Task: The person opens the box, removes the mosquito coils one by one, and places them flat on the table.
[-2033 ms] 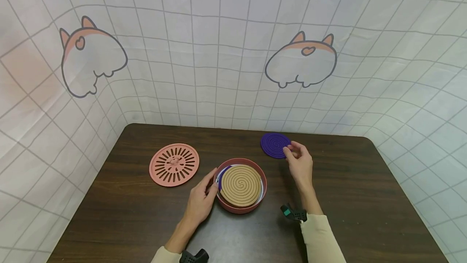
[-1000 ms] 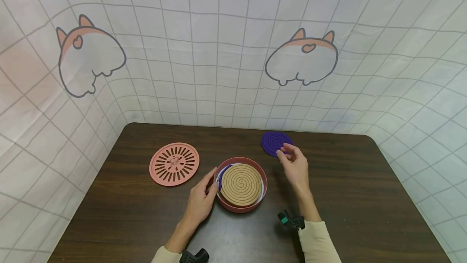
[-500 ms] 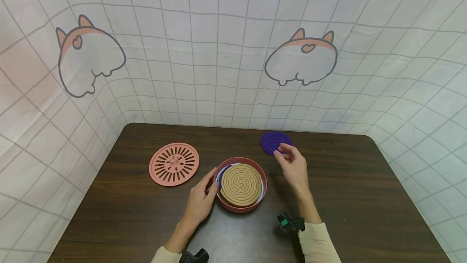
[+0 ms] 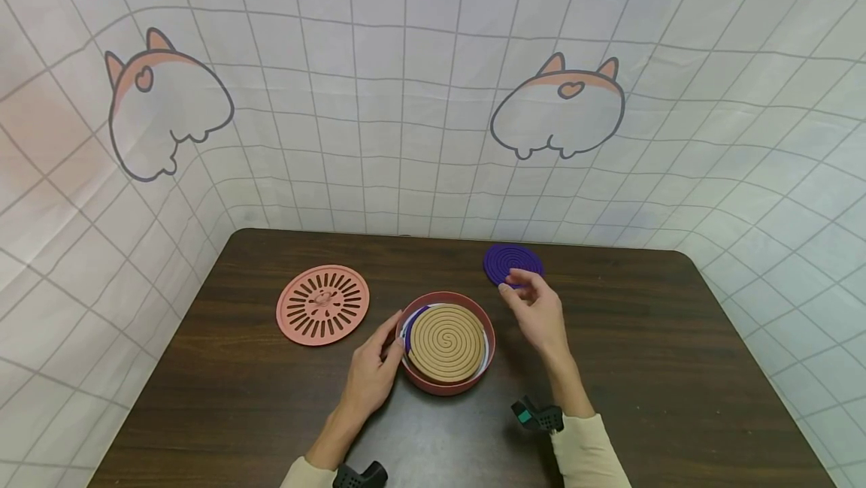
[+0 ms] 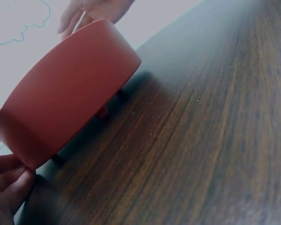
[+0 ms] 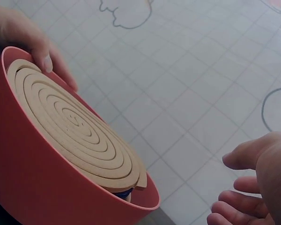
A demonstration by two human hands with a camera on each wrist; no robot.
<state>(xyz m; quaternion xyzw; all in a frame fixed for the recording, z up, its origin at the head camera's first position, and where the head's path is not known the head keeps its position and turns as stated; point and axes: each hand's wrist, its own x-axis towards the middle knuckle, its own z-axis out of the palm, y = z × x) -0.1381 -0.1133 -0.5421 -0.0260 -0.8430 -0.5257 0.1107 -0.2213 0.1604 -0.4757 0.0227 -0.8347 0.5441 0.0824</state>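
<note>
My left hand (image 4: 371, 370) holds the left wall of a round red mosquito coil holder (image 4: 444, 390). In the right wrist view its thumb lies over the rim (image 6: 48, 63) of the holder. A tan mosquito coil (image 4: 448, 344) lies on top inside, with bits of purple and white edge showing under it; what lies deeper is hidden. My right hand (image 4: 541, 316) hovers right of the holder, fingers loosely bent, nothing between them. A purple mosquito coil (image 4: 507, 259) lies flat on the table just behind its fingertips, partly covered by them in the head view.
A pink slotted lid (image 4: 323, 304) lies flat on the dark wooden table (image 4: 643, 368), left of the holder. Behind the table hangs a white gridded curtain (image 4: 379, 97). Each wrist wears a black camera band (image 4: 539, 414).
Two seconds ago my right fingers were on the edge of the purple coil; they have since left it and moved left and nearer to me. The left hand and the holder have stayed put.
</note>
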